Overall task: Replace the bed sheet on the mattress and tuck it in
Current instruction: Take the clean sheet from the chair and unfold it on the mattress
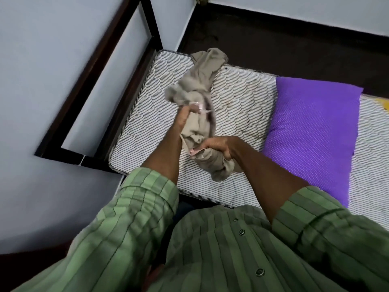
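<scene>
A bunched beige bed sheet lies in a long heap across the bare striped, quilted mattress. My left hand grips the sheet near its middle, fingers curled into the folds. Nearer to me, my right hand clutches the sheet's lower end, which bulges out below the fist. Both arms reach out from green striped sleeves. The far end of the sheet rests by the mattress's top edge.
A purple dotted pillow lies on the mattress to the right of the sheet. A dark wooden headboard frame stands against the pale wall on the left. Dark floor runs beyond the mattress. A yellow patch shows at the right edge.
</scene>
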`<state>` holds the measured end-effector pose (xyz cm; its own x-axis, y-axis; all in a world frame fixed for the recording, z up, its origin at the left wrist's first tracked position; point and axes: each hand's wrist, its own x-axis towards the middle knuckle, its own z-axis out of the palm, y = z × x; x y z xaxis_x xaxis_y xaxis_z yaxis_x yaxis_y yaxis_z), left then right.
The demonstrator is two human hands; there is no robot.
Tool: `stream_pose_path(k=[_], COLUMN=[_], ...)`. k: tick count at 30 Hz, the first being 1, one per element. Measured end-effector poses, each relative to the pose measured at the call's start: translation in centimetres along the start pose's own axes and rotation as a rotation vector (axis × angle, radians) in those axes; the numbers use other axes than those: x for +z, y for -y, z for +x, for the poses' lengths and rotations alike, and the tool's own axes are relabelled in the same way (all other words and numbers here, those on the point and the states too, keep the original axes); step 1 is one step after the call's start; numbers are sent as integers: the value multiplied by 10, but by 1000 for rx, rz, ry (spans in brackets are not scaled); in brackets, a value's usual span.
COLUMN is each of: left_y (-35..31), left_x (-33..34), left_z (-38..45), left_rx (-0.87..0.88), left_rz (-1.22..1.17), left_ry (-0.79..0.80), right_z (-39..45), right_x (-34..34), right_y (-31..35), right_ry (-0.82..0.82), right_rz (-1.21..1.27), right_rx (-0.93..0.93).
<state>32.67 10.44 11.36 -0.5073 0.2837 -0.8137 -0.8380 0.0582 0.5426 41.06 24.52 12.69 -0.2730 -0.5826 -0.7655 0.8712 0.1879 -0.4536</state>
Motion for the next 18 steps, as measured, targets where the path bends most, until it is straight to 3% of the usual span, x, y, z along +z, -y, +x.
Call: stream_pose_path(k=[2,5,7,10,14,18], left_y=[6,21,28,43,51,19], left_x=[3,16,24,16,1,10], left_z=[-2,-2,0,4,15,6], left_rx=[60,1,-29,-49,-45,58], left_rz=[58,198,226,263,68,-99], left_ry=[-63,64,33,-223,-317,-328], right_z=[-3,2,10,14,11,2], right_x=[3,8,9,9,-5,-5], right_y=[-2,-24,-40,-50,-53,-58], right_ry=[-27,-64,-37,-11,-66,-225], right_rz=[-117,-294,-303,-177,-22,277], right_rx=[22,68,122,170,111,-121])
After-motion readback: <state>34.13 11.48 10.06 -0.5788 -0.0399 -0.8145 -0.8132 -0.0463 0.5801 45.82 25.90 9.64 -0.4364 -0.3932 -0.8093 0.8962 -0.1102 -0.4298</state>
